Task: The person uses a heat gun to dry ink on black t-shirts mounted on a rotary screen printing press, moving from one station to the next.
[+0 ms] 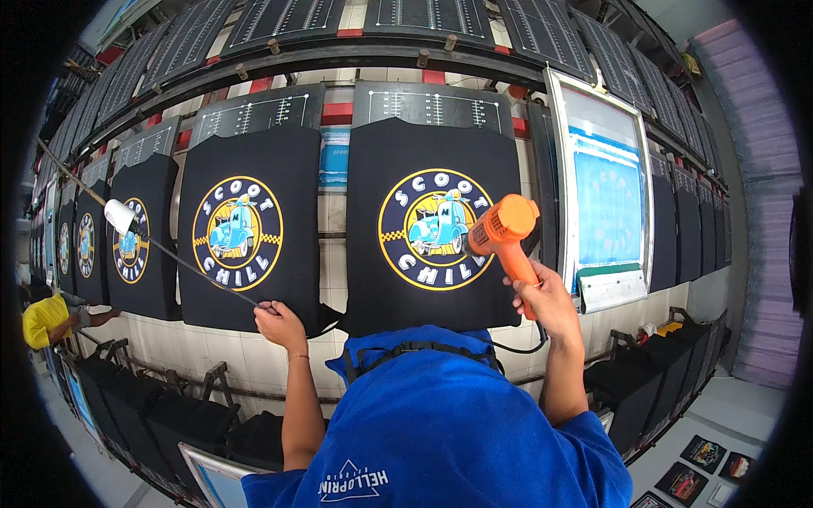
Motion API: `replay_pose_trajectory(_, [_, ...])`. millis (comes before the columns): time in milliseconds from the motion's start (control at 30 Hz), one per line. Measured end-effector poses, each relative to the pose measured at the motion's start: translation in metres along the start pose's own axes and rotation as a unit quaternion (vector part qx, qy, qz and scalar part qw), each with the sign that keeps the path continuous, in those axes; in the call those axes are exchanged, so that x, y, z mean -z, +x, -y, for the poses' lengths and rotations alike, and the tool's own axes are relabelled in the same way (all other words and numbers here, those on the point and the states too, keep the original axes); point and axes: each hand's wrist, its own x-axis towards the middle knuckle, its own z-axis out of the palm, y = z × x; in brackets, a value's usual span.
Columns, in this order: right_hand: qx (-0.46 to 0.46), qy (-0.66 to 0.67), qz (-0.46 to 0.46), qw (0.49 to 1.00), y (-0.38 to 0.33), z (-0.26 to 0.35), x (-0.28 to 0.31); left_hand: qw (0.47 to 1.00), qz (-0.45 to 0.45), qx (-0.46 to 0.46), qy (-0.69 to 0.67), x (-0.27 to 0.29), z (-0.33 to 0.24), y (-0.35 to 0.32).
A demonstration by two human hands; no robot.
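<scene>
My right hand (546, 300) is wrapped round the handle of an orange heat gun (506, 222). Its dark nozzle points left, over the right edge of the round scooter print on a black T-shirt (373, 203) in front of me. My left hand (281, 326) is closed on the near end of a thin dark cord or rod (199, 269); I cannot tell which. This line runs up to the far left through a white cup-shaped piece (119, 217). Just beyond my left hand lies a second black T-shirt (292, 165) with the same print.
Dark boards (432, 103) carry the shirts, and more printed shirts (161, 195) continue leftward. A metal-framed printing screen (647, 203) stands at the right. Behind me runs another row of boards with black shirts (182, 419). A person in yellow (47, 322) is at far left.
</scene>
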Motion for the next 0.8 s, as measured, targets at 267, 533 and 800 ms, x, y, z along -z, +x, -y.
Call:
replay_pose_trajectory(267, [0.043, 0.011, -0.047, 0.998, 0.026, 0.005, -0.004, 1.000, 0.001, 0.014, -0.008, 0.000, -0.001, 0.000])
replay_pose_trajectory(533, [0.079, 0.021, -0.029, 0.996, 0.064, 0.027, -0.015, 1.000, 0.006, 0.017, -0.009, -0.001, 0.001, 0.000])
replay_pose_trajectory(800, [0.126, 0.071, 0.013, 0.989, 0.102, 0.045, -0.064, 1.000, 0.004, 0.022, -0.015, -0.001, 0.001, 0.001])
